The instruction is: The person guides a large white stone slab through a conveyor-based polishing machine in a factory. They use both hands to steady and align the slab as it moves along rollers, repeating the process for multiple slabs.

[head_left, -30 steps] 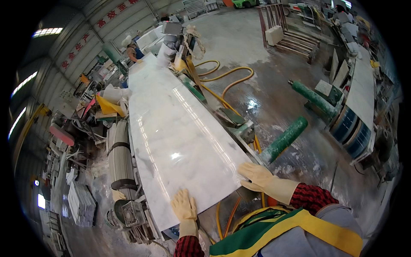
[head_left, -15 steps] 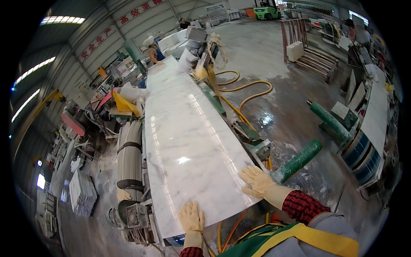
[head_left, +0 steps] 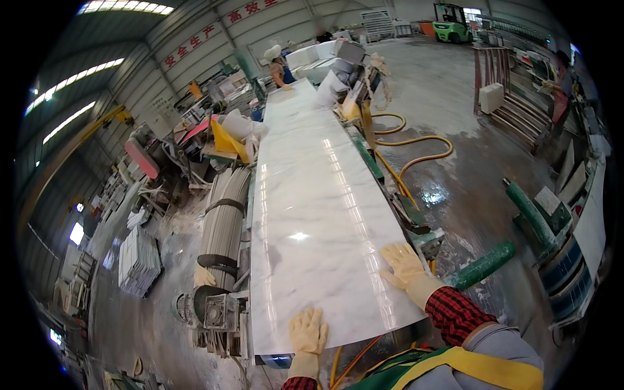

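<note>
A long, glossy white stone slab (head_left: pixel 305 260) with faint grey veining runs away from me, its near edge jutting toward my body. My left hand (head_left: pixel 308 330), in a cream rubber glove, lies flat on its near left part. Farther right, my right hand (head_left: pixel 404 265), gloved alike, rests on top by the right edge with fingers spread. Neither hand holds anything. The support beneath the slab is mostly hidden. At the far end, a person in a pale hat (head_left: pixel 276 65) has a gloved hand on the slab.
Left of the slab stand a strapped bundle of strips (head_left: pixel 224 224) and a motor (head_left: pixel 214 311). A green roller (head_left: pixel 482 265) sticks out at right; a yellow hose (head_left: pixel 426 148) curls on the wet floor. Farther off are a metal rack (head_left: pixel 513 107) and a green forklift (head_left: pixel 452 25).
My view has turned left, so the surroundings appear shifted to the right. Both hands remain flat on the slab. At the right, a person beside the rack now shows more.
</note>
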A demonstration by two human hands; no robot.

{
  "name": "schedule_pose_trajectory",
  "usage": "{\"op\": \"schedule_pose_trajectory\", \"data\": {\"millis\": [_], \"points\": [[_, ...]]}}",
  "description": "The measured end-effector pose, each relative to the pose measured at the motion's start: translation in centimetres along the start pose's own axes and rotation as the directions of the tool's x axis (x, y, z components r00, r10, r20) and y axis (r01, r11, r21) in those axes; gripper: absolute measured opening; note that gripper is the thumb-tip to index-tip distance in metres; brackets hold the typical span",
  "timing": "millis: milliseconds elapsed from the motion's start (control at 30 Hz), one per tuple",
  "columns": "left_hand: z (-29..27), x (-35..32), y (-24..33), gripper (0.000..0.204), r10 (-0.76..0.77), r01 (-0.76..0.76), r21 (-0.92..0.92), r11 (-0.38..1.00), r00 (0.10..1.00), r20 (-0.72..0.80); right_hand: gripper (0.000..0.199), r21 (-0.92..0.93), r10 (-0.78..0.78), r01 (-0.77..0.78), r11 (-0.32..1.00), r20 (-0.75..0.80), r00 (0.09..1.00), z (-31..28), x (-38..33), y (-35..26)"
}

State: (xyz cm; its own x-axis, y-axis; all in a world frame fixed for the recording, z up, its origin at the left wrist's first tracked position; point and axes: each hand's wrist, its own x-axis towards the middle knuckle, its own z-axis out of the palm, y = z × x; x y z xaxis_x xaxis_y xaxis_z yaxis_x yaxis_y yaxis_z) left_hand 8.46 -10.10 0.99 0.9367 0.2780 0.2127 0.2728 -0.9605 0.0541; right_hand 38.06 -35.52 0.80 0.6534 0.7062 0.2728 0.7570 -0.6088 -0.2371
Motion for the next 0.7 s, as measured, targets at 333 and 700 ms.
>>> {"op": "schedule_pose_trajectory", "data": {"millis": [333, 700], "points": [[-1.4, 0.0, 0.7, 0.054, -0.012, 0.012, -0.062, 0.998, 1.0, 0.004, 0.067, -0.012, 0.014, -0.016, 1.0, -0.155, 0.988, 2.7, 3.2, 2.5], [-1.4, -0.5, 0.8, 0.052, 0.013, -0.015, -0.074, 0.997, 0.999, -0.034, 0.068, -0.012, -0.048, 0.047, 0.999, -0.211, 0.976, 3.5, 3.1, 3.9]]}}
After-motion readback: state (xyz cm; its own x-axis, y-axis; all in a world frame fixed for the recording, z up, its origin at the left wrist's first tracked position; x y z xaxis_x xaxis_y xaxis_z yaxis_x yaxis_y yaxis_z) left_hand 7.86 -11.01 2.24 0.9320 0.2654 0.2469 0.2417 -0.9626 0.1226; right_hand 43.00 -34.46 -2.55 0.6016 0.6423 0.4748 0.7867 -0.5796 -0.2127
